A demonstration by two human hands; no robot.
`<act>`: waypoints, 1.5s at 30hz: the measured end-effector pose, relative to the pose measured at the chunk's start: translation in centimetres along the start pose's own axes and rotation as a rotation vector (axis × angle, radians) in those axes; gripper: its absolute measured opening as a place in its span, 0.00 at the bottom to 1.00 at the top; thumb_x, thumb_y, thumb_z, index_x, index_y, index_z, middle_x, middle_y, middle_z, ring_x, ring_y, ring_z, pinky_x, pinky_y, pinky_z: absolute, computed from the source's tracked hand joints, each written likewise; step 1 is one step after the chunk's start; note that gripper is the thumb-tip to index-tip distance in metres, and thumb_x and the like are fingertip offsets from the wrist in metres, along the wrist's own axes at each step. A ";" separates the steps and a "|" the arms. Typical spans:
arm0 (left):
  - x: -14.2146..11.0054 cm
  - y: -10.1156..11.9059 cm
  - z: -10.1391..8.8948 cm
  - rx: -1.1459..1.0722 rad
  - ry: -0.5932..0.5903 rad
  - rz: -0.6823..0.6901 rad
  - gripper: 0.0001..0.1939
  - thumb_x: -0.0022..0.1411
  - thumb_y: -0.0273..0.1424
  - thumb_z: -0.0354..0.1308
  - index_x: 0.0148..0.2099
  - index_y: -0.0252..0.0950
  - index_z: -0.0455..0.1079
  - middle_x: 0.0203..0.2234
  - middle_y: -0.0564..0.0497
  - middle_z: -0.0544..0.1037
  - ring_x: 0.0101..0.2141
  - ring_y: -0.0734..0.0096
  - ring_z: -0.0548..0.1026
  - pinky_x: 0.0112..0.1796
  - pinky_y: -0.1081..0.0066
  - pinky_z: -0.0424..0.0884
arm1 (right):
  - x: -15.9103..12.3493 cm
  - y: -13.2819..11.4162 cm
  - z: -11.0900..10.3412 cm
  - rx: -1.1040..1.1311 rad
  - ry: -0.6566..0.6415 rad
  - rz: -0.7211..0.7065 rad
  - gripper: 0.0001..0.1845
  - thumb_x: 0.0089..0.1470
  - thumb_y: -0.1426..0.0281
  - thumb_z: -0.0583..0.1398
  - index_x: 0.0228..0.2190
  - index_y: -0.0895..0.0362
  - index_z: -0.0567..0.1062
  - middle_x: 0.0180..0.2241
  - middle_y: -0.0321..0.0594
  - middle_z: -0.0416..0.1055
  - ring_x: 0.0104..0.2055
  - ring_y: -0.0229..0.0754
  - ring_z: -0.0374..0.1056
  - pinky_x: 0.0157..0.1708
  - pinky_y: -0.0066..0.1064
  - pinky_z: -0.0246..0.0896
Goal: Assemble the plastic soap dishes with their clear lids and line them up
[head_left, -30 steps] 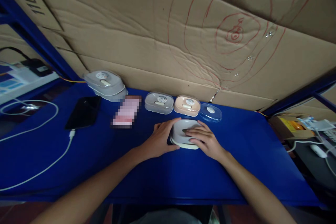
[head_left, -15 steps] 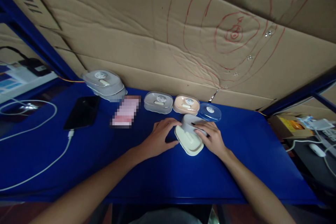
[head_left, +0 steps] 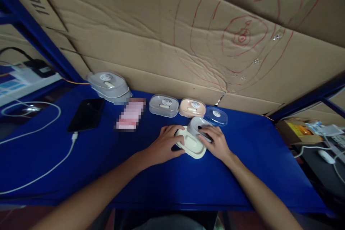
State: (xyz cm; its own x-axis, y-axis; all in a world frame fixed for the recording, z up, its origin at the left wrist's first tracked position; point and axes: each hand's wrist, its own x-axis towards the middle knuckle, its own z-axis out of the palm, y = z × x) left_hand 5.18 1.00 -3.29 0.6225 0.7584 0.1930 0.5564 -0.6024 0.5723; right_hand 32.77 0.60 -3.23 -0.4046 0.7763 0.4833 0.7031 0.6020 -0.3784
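Observation:
A cream oval dish [head_left: 194,146] with a sunken middle is on the blue table in front of me. The fingers of my left hand [head_left: 167,143] curl over its left end, thumb at the near side and fingertips on the rim. My right hand [head_left: 217,143] grips a pale grey oval tub [head_left: 196,125] just behind the dish, its fingers on the right side of the wall. The tub overlaps the dish's far right edge. Behind the tub, a flat blue clear-topped lid [head_left: 216,116] with a round sticker lies on the table.
Along the cardboard wall [head_left: 134,43] stand a peach lidded box [head_left: 192,109], a grey lidded box [head_left: 163,106] and a larger grey stack [head_left: 110,86]. A blurred pink-screened phone [head_left: 130,114] and a black phone [head_left: 85,114] with a white cable [head_left: 63,163] lie left.
My left hand has moved right onto the cream dish and closed on its end. The dish has shifted slightly left and turned. The grey tub stays in my right hand.

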 end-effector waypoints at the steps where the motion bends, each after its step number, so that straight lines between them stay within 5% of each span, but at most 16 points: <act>1: 0.0 0.0 0.0 -0.005 0.005 -0.002 0.09 0.59 0.33 0.71 0.41 0.42 0.76 0.62 0.46 0.70 0.63 0.46 0.66 0.61 0.47 0.59 | 0.0 0.0 0.0 0.001 -0.002 -0.001 0.12 0.69 0.60 0.61 0.46 0.52 0.80 0.45 0.44 0.83 0.49 0.50 0.78 0.47 0.43 0.65; 26: 0.2 -0.4 -0.8 0.015 0.010 -0.002 0.11 0.56 0.36 0.73 0.37 0.42 0.74 0.59 0.49 0.72 0.61 0.46 0.67 0.60 0.46 0.58 | 0.1 0.4 -0.5 0.014 -0.083 -0.050 0.13 0.68 0.59 0.62 0.49 0.51 0.78 0.47 0.45 0.82 0.50 0.50 0.77 0.49 0.43 0.66; 32: -0.1 -0.8 -1.3 0.042 -0.012 -0.097 0.43 0.52 0.43 0.74 0.66 0.45 0.62 0.68 0.39 0.61 0.66 0.36 0.62 0.61 0.41 0.58 | 0.3 0.5 -0.9 0.010 -0.093 -0.060 0.13 0.69 0.60 0.61 0.51 0.51 0.78 0.47 0.44 0.82 0.50 0.49 0.77 0.50 0.43 0.66; 38: -0.2 -1.3 -0.6 -0.077 -0.001 -0.048 0.49 0.54 0.37 0.73 0.71 0.47 0.50 0.66 0.40 0.62 0.65 0.39 0.62 0.63 0.38 0.58 | 0.2 0.0 -1.0 0.010 -0.107 -0.081 0.30 0.64 0.58 0.66 0.64 0.48 0.67 0.55 0.47 0.78 0.53 0.52 0.75 0.54 0.45 0.61; 45: 0.2 -2.0 0.3 -0.374 0.131 -0.017 0.62 0.54 0.37 0.76 0.76 0.55 0.35 0.73 0.39 0.42 0.69 0.39 0.57 0.64 0.38 0.63 | 0.0 -0.8 -1.1 0.037 -0.178 -0.091 0.30 0.66 0.59 0.64 0.66 0.45 0.64 0.60 0.46 0.75 0.57 0.52 0.74 0.57 0.46 0.58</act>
State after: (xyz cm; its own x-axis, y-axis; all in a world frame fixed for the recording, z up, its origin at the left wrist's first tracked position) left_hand 4.31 2.28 -4.61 0.5258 0.8076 0.2670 0.3127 -0.4754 0.8223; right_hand 32.83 -0.10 -2.03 -0.5648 0.7371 0.3711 0.6384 0.6752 -0.3695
